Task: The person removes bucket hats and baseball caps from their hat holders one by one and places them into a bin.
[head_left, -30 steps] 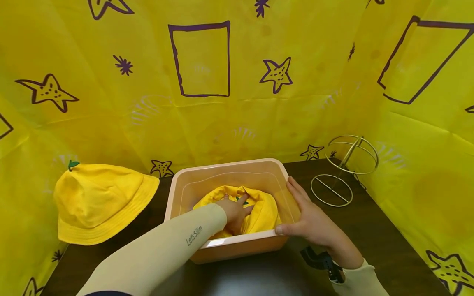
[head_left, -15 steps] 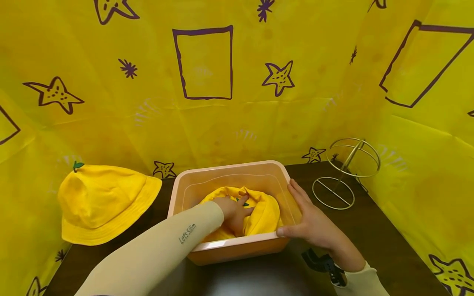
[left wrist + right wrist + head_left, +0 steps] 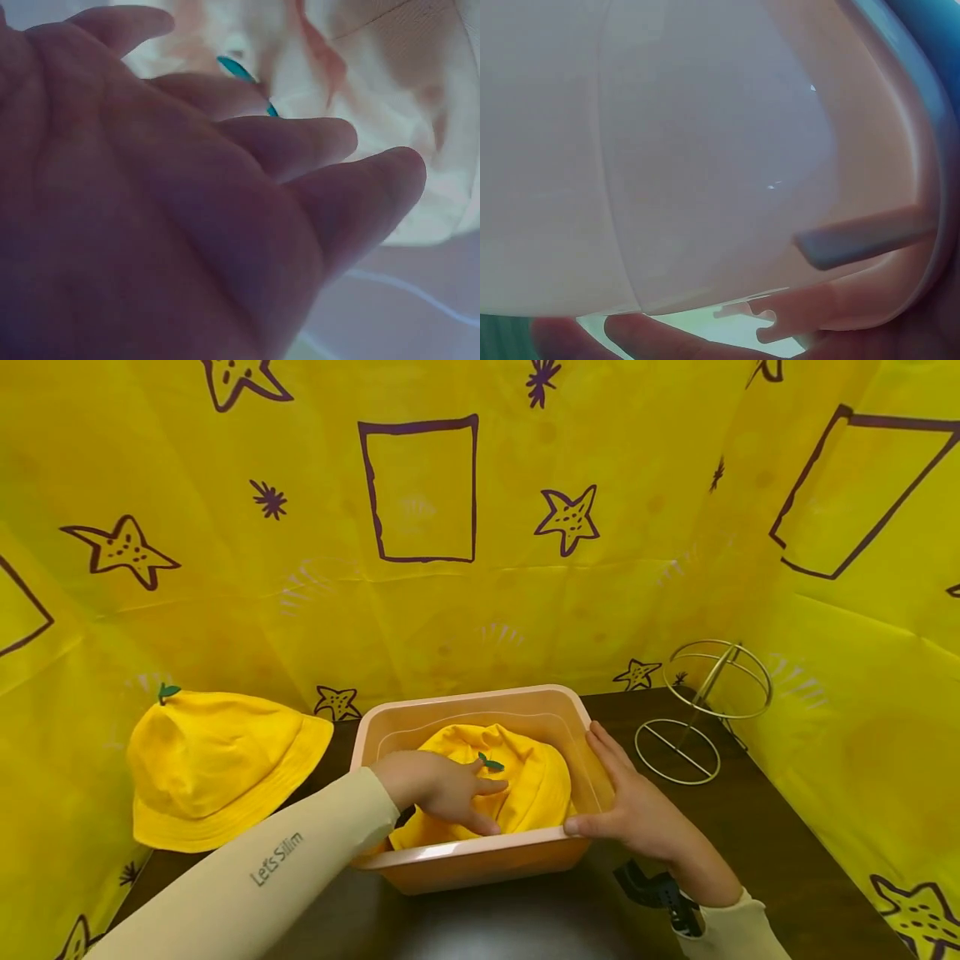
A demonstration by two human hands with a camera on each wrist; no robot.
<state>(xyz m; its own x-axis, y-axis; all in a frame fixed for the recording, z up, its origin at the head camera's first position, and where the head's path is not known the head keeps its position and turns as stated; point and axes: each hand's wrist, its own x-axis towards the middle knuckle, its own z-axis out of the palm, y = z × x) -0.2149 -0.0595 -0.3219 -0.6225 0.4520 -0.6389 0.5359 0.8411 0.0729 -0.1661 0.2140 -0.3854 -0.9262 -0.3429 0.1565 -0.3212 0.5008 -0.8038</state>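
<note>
A pink plastic basin [image 3: 480,870] stands on the dark table with a yellow bucket hat [image 3: 536,777] crumpled inside it. A small green leaf tab [image 3: 491,762] sticks up from that hat. My left hand [image 3: 442,789] hovers at the hat with fingers spread; whether it touches the cloth is unclear. In the left wrist view its fingers [image 3: 322,142] are extended in front of the pale-looking cloth. My right hand [image 3: 637,814] holds the basin's near right corner, thumb on the front rim and fingers along the right side. The right wrist view shows the basin wall [image 3: 720,150] close up.
A second yellow bucket hat [image 3: 217,768] with a green leaf on top sits at the table's left. At the back right stands a gold wire rack [image 3: 678,750] with round rings. Yellow printed cloth [image 3: 420,610] walls in the back and both sides.
My left hand has drawn back to the left and up from the middle of the hat, uncovering the leaf tab and more of the crown. The right hand stays on the basin.
</note>
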